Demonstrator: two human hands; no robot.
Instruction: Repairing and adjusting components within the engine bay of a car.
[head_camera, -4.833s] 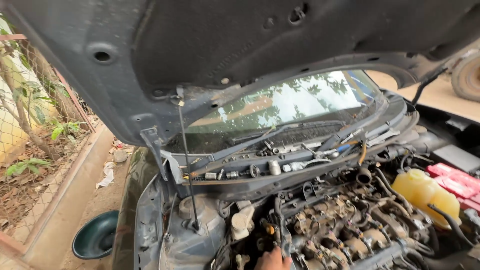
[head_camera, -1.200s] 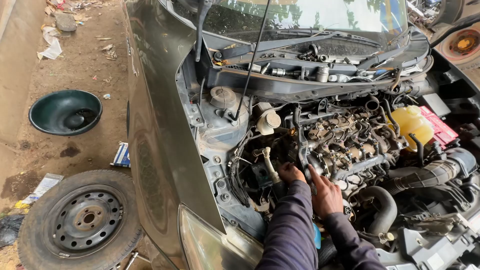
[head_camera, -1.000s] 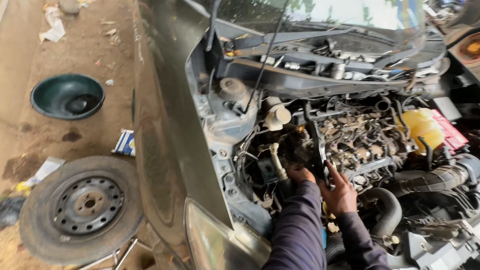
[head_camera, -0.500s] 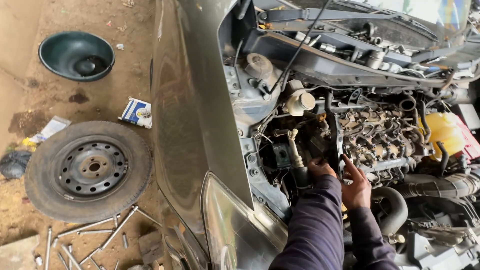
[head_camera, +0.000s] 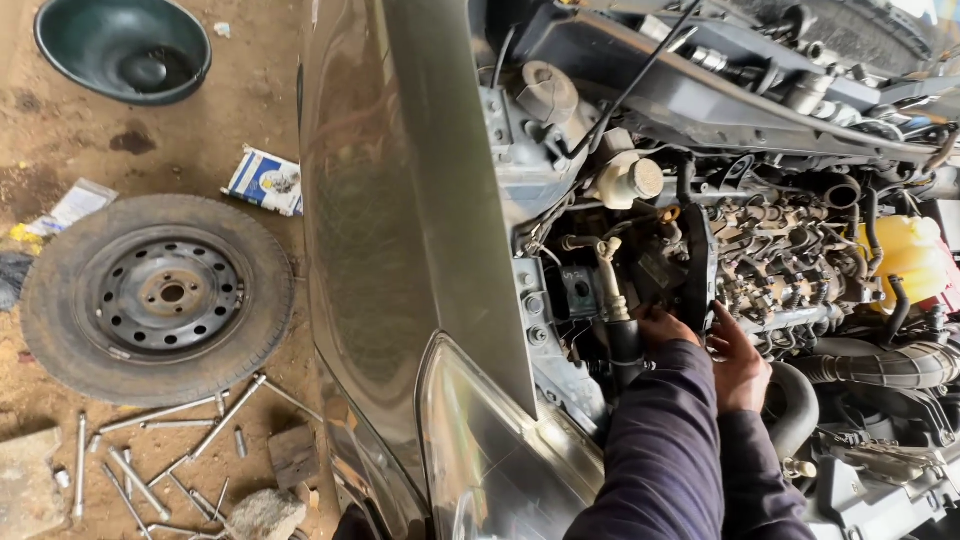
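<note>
In the head view, both hands reach into the open engine bay of a dark car. The left hand (head_camera: 662, 327) is pushed down beside a black hose (head_camera: 625, 350), its fingers hidden, so whether it grips anything cannot be told. The right hand (head_camera: 738, 362) lies with spread fingers against the lower edge of the black engine cover piece (head_camera: 697, 268), which stands upright at the near end of the exposed cylinder head (head_camera: 790, 265); it seems to press rather than clasp. A yellow fluid tank (head_camera: 908, 262) sits further right. On the dirt, a loose wheel (head_camera: 158, 296) lies flat, with scattered wrenches (head_camera: 190, 420) below it and a green basin (head_camera: 124, 47) above.
</note>
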